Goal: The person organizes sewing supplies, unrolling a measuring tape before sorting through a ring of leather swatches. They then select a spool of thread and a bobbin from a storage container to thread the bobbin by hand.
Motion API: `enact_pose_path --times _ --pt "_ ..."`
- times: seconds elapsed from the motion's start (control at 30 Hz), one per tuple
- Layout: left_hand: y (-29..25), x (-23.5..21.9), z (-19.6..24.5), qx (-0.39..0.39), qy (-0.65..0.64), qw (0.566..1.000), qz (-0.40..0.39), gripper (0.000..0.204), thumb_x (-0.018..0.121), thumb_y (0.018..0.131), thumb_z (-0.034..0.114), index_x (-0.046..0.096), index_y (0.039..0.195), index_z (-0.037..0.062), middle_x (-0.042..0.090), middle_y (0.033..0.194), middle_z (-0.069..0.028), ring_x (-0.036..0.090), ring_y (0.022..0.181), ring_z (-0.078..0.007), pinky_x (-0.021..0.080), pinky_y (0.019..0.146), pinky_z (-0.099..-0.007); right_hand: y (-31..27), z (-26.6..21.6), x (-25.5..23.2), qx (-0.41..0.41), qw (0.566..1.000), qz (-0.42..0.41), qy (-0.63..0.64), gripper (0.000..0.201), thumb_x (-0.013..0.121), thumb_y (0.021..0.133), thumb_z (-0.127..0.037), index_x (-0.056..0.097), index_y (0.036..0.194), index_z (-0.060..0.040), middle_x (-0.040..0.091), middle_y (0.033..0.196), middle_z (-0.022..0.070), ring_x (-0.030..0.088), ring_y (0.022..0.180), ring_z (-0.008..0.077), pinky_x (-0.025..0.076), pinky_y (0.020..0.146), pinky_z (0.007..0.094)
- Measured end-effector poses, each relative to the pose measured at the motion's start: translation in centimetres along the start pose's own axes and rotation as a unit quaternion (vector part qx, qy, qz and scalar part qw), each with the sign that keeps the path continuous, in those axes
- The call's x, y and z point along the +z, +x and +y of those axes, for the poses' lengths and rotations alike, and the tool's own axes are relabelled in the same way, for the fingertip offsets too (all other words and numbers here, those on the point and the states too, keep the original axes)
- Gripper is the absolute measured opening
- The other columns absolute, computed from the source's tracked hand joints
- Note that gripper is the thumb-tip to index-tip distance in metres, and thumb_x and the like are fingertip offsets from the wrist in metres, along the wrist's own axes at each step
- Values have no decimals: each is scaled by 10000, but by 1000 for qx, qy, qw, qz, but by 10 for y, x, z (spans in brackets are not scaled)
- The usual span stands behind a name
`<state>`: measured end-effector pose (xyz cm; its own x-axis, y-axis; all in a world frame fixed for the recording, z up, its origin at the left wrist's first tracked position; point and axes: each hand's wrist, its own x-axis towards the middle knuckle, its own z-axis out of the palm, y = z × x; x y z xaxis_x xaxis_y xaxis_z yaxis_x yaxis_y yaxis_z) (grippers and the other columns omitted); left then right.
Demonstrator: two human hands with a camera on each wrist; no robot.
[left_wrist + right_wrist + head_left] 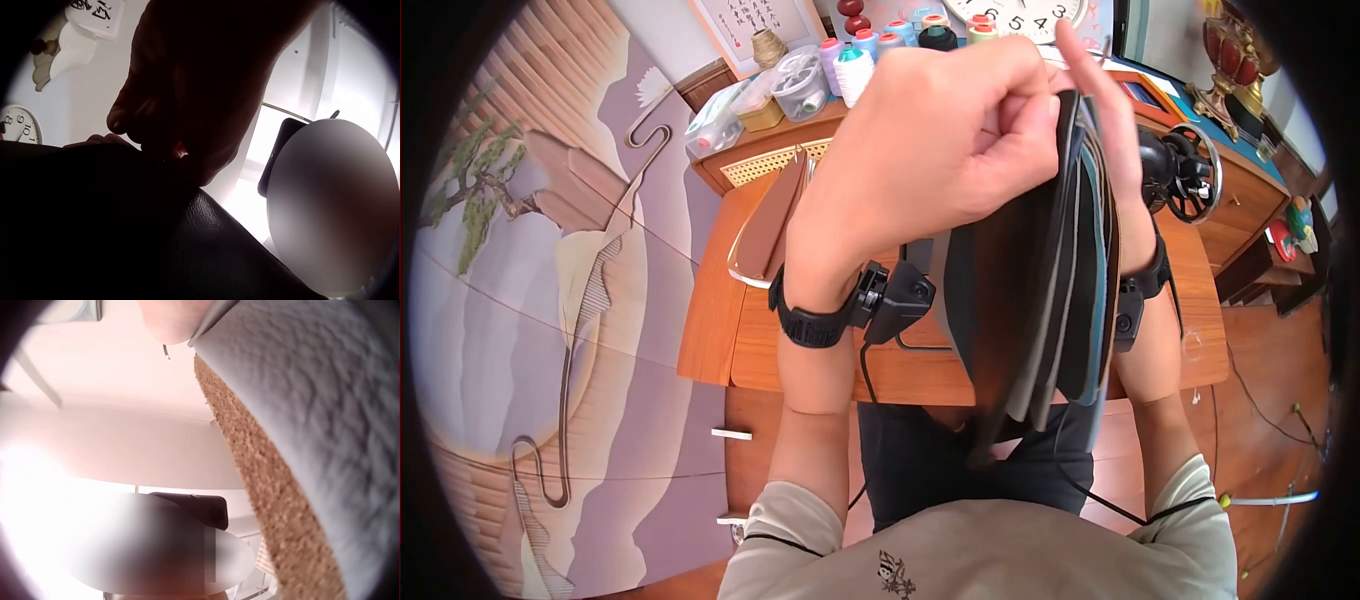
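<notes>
A bundle of thin, leather-like sheets (1020, 290), dark with grey and blue layers, hangs upright between the hands in the head view. My left hand (930, 135) pinches its top edge between thumb and curled fingers. My right hand (1112, 130) holds the upper right side, one finger stretched upward; its other fingers are mostly behind the sheets. The left wrist view has my left hand (194, 94) dark above a black sheet (125, 219). In the right wrist view, part of my right hand (172, 319) meets a grey textured sheet (300, 394) beside a brown grainy one (256, 469).
Behind the hands, thread spools (853, 75) and plastic tubs (798, 85) stand on a wooden cabinet. A black handwheel (1195, 175) is at the right. Brown pieces (770, 220) lie on the left of the wooden table (710, 330). A clock (1010, 15) stands at the back.
</notes>
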<state>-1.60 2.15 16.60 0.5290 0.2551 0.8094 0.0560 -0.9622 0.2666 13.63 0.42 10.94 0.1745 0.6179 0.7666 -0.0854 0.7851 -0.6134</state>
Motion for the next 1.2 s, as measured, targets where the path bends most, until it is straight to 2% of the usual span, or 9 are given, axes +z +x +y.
enact_pose_path --times 0.03,0.17,0.27,0.63,0.67,0.73,0.87,1.03,1.2 --pt "2 -1 1 -7 -7 1000 14 105 623 806 75 546 754 26 537 557 -113 554 474 -261 448 478 -333 28 -15 -1 227 915 -147 300 497 334 1009 -383 597 970 37 615 836 68 585 775 117 460 776 238" --pt "4 5 -1 -27 9 1000 -11 106 590 853 71 527 779 27 517 571 -52 504 491 -159 413 479 -272 39 -14 -9 166 942 -67 286 647 209 994 -527 415 587 -68 510 555 72 463 526 146 373 512 241" --pt "5 18 -1 -50 13 998 -23 114 558 900 66 508 805 27 497 584 9 454 508 -57 378 480 -211 37 -16 -16 181 952 -16 248 643 221 990 -530 427 601 -61 528 578 88 463 513 155 378 504 241" --pt "5 13 -4 38 66 997 19 99 583 883 16 544 793 0 515 624 8 459 547 -35 377 493 -197 36 -21 -15 126 967 -94 203 721 138 987 -550 473 607 -36 556 722 115 502 687 150 378 650 232" --pt "4 8 -6 37 63 997 17 99 583 883 16 544 793 0 515 624 8 459 547 -35 377 493 -197 39 -18 -24 86 964 -170 188 644 227 1007 -481 567 797 24 583 844 122 531 765 160 420 724 248" --pt "3 -4 -6 32 132 991 -19 117 640 818 38 531 777 50 518 561 -93 548 468 -234 424 461 -334 34 -12 -15 100 989 -107 31 571 283 1007 -463 553 768 -19 564 751 39 528 690 111 435 683 238" --pt "-1 -16 -6 56 171 981 -71 161 640 793 48 490 734 53 484 537 -85 539 475 -260 412 449 -345 36 0 -18 78 971 -107 -201 548 425 962 -491 608 792 -3 621 752 83 571 698 154 449 656 265" --pt "-1 -17 -15 -10 178 977 -120 127 617 804 79 502 766 41 518 564 -123 567 519 -299 431 483 -374 41 -11 -23 252 932 -227 -130 508 420 976 -466 580 775 -27 444 600 -23 398 515 67 307 463 226" --pt "-3 -19 -20 -28 182 978 -94 142 617 816 77 490 769 33 521 571 -139 573 537 -324 433 490 -391 37 -1 -11 275 954 -114 -46 498 387 983 -482 580 795 -64 460 581 -33 375 382 50 266 351 191"
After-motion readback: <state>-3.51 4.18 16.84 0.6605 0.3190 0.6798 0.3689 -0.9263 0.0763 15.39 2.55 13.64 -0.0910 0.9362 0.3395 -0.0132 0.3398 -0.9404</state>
